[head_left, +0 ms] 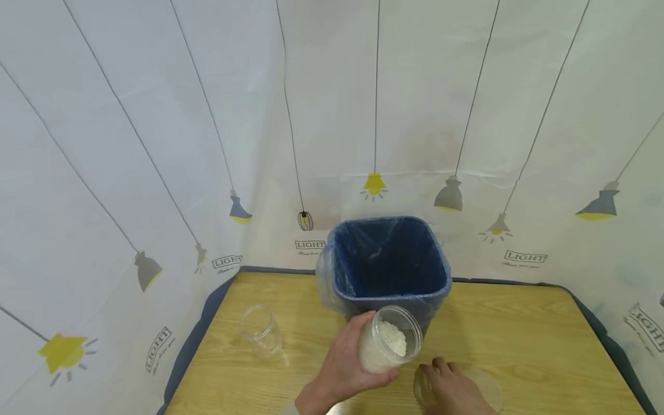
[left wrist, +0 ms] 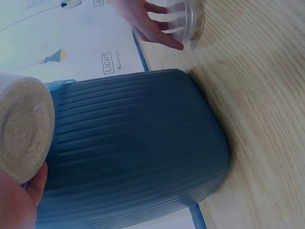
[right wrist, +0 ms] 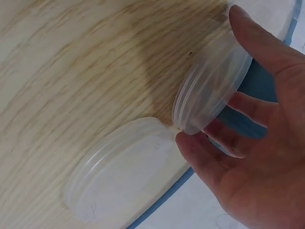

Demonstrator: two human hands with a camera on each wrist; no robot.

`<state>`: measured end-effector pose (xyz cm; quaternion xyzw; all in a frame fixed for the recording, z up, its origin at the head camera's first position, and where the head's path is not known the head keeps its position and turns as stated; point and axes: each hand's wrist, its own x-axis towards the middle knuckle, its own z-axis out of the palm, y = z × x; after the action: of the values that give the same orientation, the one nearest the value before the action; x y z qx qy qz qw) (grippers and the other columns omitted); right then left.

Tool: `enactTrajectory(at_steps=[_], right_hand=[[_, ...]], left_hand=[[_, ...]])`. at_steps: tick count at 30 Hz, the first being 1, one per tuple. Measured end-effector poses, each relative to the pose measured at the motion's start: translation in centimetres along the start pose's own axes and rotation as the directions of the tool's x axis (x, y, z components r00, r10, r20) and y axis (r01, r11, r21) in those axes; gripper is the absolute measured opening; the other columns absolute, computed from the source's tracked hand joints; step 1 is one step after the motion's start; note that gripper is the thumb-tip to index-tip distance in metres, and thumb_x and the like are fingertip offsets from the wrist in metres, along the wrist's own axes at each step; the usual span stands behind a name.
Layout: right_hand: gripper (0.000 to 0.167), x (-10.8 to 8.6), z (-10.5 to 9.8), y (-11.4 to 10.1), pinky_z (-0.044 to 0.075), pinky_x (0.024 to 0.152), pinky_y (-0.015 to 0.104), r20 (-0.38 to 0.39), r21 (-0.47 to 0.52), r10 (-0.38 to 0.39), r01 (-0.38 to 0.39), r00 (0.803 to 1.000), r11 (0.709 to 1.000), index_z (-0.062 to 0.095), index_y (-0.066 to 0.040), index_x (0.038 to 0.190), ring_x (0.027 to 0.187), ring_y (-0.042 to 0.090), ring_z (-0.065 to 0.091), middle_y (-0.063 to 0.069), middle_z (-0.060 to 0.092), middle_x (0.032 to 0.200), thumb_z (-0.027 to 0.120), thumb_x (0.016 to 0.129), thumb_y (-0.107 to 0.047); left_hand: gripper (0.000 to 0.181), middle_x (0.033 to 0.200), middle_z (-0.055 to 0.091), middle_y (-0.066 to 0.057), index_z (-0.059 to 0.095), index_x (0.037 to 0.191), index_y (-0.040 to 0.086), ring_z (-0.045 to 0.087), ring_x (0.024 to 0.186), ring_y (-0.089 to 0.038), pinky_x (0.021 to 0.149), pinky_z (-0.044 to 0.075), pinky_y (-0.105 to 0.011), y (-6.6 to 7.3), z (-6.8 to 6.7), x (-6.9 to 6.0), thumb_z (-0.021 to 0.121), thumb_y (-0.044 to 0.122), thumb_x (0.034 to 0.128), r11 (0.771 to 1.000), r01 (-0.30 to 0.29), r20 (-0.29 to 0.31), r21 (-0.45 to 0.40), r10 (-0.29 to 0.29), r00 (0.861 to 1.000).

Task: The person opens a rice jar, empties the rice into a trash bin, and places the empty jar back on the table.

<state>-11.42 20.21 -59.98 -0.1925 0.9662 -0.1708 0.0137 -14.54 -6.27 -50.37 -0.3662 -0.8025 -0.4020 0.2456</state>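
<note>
My left hand grips a clear plastic jar of white rice. The jar is tilted, with its uncovered mouth facing up toward the head camera, just in front of the bin. To its right, low over the table, my right hand holds a clear round lid by its rim. This lid stands tilted on or very near the wood. A second clear lid lies flat beside it, partly behind the right hand in the head view.
A blue ribbed bin with a clear plastic liner stands at the table's back middle. On the left is an uncovered clear jar. A white sheet printed with lamps surrounds the wooden table.
</note>
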Motion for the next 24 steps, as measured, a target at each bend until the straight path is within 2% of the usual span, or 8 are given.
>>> enactTrajectory(at_steps=[5,11,14,16,18,20,22,24], right_hand=[[0.075,0.1,0.3,0.7,0.051,0.067,0.043,0.017,-0.015,-0.061,0.061,0.998,0.998,0.065,-0.004,0.126,0.092,0.025,0.054,0.005,0.053,0.104,0.093,0.063,-0.034],[0.08,0.0,0.7,1.0,0.053,0.072,0.046,-0.015,-0.027,-0.104,0.103,0.994,0.994,0.064,-0.007,0.126,0.091,0.027,0.055,0.006,0.054,0.105,0.093,0.061,-0.042],[0.086,0.0,0.2,0.6,0.054,0.079,0.052,-0.001,0.005,-0.048,0.048,0.999,0.999,0.063,-0.008,0.133,0.101,0.036,0.058,0.013,0.058,0.116,0.092,0.065,-0.051],[0.083,0.1,-0.9,0.2,0.055,0.084,0.054,-0.019,0.027,0.02,-0.019,1.0,0.999,0.063,-0.011,0.136,0.11,0.04,0.058,0.017,0.059,0.125,0.089,0.071,-0.054],[0.073,0.3,-2.5,-0.1,0.055,0.086,0.055,-0.111,0.059,0.054,-0.048,0.992,0.997,0.064,-0.009,0.135,0.113,0.041,0.059,0.019,0.06,0.126,0.087,0.078,-0.048],[0.052,0.5,-4.8,-0.3,0.056,0.084,0.053,-0.256,0.096,0.083,-0.06,0.963,0.994,0.068,-0.007,0.129,0.11,0.039,0.063,0.017,0.063,0.123,0.082,0.087,-0.034],[0.035,0.8,-7.6,-0.4,0.058,0.081,0.051,-0.393,0.164,0.103,-0.04,0.914,0.986,0.071,-0.003,0.124,0.104,0.037,0.067,0.018,0.065,0.121,0.076,0.093,-0.019],[0.028,1.1,-10.4,-0.5,0.058,0.08,0.048,-0.478,0.237,0.141,-0.027,0.867,0.971,0.07,0.0,0.124,0.104,0.037,0.068,0.02,0.065,0.124,0.068,0.099,-0.013]], left_hand=[[0.104,0.135,0.062,-0.005,0.048,0.146,0.006,0.064,0.114,-0.021,0.093,0.055,-0.034,-0.1,0.0,0.1,0.098,0.036,0.0604,0.999,-0.029,-0.008,0.015,0.029,1.0],[0.104,0.134,0.062,-0.005,0.048,0.145,0.006,0.065,0.114,-0.021,0.093,0.055,-0.034,-0.1,0.0,0.1,0.098,0.038,0.0599,0.999,-0.036,-0.006,0.029,0.037,0.999],[0.104,0.134,0.062,-0.005,0.048,0.145,0.006,0.065,0.113,-0.02,0.092,0.055,-0.033,-0.2,0.0,0.1,0.098,0.038,0.0599,0.999,-0.037,-0.003,0.035,0.037,0.999],[0.104,0.133,0.062,-0.005,0.049,0.145,0.006,0.065,0.113,-0.02,0.092,0.055,-0.033,-0.2,0.0,0.0,0.098,0.038,0.0599,0.999,-0.035,0.0,0.041,0.035,0.999],[0.103,0.133,0.062,-0.005,0.049,0.145,0.006,0.065,0.113,-0.02,0.092,0.055,-0.033,-0.1,0.0,0.0,0.098,0.039,0.0598,0.999,-0.026,0.005,0.045,0.025,1.0],[0.103,0.134,0.062,-0.005,0.049,0.144,0.007,0.064,0.114,-0.02,0.092,0.055,-0.034,0.0,0.0,0.1,0.098,0.039,0.0595,0.999,-0.014,0.011,0.048,0.013,1.0],[0.103,0.134,0.062,-0.005,0.05,0.144,0.007,0.064,0.115,-0.021,0.093,0.055,-0.034,0.1,-0.1,0.2,0.098,0.04,0.0592,0.999,-0.001,0.018,0.052,0.0,1.0],[0.103,0.134,0.062,-0.005,0.05,0.144,0.007,0.064,0.115,-0.021,0.093,0.055,-0.035,0.2,-0.1,0.4,0.098,0.041,0.0592,0.998,0.007,0.025,0.064,-0.009,1.0]])
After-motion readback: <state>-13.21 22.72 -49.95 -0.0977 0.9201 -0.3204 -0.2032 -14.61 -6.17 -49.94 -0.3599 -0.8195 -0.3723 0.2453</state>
